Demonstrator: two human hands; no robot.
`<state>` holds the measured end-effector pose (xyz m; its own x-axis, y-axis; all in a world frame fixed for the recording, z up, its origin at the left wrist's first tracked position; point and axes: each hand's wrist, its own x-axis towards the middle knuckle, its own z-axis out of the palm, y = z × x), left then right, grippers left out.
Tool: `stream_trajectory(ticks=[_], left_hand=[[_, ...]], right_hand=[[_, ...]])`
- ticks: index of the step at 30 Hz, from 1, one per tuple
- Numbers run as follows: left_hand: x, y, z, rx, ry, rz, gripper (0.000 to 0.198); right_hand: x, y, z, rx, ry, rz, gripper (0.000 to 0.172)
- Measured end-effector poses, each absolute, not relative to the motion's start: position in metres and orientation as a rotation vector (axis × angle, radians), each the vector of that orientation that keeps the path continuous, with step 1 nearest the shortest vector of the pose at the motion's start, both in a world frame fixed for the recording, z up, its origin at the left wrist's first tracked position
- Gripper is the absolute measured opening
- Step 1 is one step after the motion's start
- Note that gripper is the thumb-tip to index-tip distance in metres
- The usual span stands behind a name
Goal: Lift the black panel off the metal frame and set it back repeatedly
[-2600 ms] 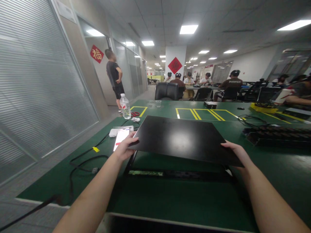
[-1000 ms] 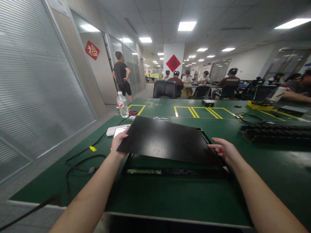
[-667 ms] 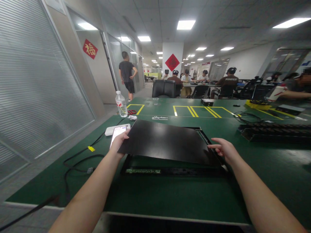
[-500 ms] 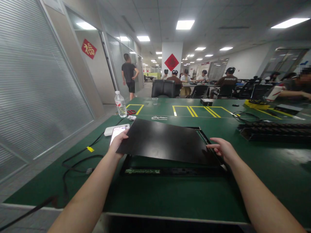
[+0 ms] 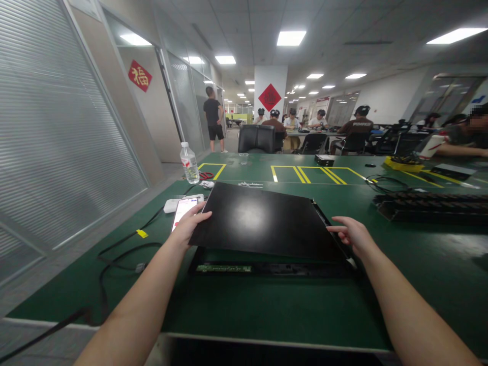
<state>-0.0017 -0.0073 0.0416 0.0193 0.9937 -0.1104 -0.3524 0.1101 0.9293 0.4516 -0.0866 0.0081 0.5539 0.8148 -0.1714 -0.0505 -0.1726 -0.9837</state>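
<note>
A flat black panel (image 5: 263,219) lies tilted over a black frame (image 5: 267,268) on the green table (image 5: 274,310), its near edge raised. My left hand (image 5: 189,225) grips the panel's left edge, thumb on top. My right hand (image 5: 353,235) rests at the panel's right edge, on the frame, with its fingers loosely curled; whether it holds the panel I cannot tell. A green circuit strip (image 5: 223,268) shows along the frame's near side.
A lit phone (image 5: 181,209) and white device (image 5: 173,203) lie left of the panel. Black cables (image 5: 122,254), a water bottle (image 5: 189,163), red scissors (image 5: 206,176), a long black tray (image 5: 430,206) at right. Several seated people (image 5: 358,129) work at tables behind; one person (image 5: 212,119) stands by the glass wall.
The panel has come down from both hands' lift toward the frame; my right hand let go of its corner and moved to the right edge. The standing person walked away down the aisle.
</note>
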Motion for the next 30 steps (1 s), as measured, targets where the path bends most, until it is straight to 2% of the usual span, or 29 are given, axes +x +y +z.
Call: stream_trajectory(ticks=[8, 15, 23, 30], left_hand=[[-0.0033, -0.0056, 0.0413, 0.858, 1.012, 1.281, 0.050], [-0.0023, -0.0056, 0.0397, 0.846, 1.039, 1.283, 0.049], [-0.0031, -0.0048, 0.0370, 0.876, 1.061, 1.255, 0.047], [-0.0034, -0.0048, 0.0374, 0.871, 1.054, 1.261, 0.047]], right_hand=[[0.4483, -0.0879, 0.0115, -1.578, -0.672, 0.880, 0.026], [0.4537, -0.0853, 0.0082, -1.581, -0.666, 0.895, 0.038], [0.4544, -0.0851, 0.0063, -1.559, -0.661, 0.868, 0.030], [0.4527, -0.0859, 0.0073, -1.563, -0.662, 0.868, 0.031]])
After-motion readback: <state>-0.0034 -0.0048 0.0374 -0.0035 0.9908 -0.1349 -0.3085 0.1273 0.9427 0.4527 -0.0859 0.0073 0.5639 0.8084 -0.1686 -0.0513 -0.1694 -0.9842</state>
